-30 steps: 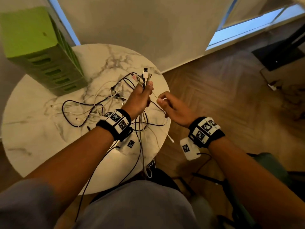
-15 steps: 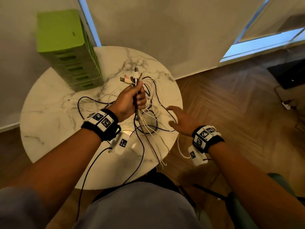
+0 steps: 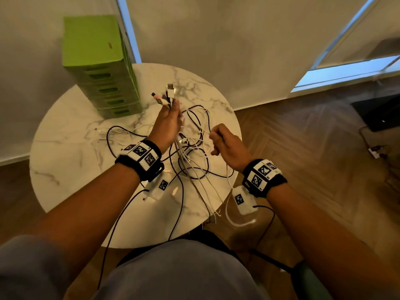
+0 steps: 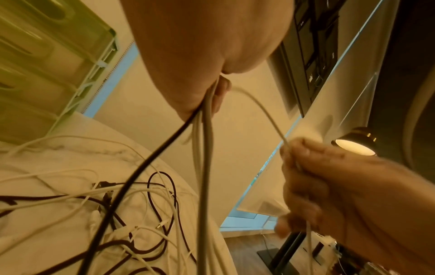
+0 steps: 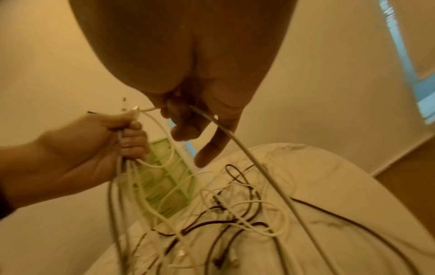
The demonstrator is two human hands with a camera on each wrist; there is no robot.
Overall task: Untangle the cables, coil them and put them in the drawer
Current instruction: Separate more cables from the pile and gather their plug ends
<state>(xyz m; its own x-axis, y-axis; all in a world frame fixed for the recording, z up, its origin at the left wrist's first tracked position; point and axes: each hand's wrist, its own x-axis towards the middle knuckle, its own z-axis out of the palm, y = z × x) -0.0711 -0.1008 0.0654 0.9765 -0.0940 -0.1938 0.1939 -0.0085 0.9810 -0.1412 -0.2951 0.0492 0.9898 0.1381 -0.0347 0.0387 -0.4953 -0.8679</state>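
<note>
Since half a second ago, the right hand (image 3: pixel 227 148) has come up from low by the counter (image 3: pixel 65 161) edge, and its fingers have curled in. Now it sits in the middle of the head view, pinching one thin white cable (image 5: pixel 235 137). That cable runs down past the counter edge.

The left hand (image 3: pixel 167 124) is just left of it, held a bit higher. Its fingers are wrapped tight round a bunch of cables (image 3: pixel 192 152), white ones and a black one. A few plugs (image 3: pixel 165 95) stick up out of the top of the fist.

Most of the cables lie in a messy pile on the round marble counter, under both hands. Some hang off the near edge.

A green drawer box (image 3: pixel 101 68) stands at the upper left, on the back of the counter. Its drawers look closed, but it is hard to be sure.
</note>
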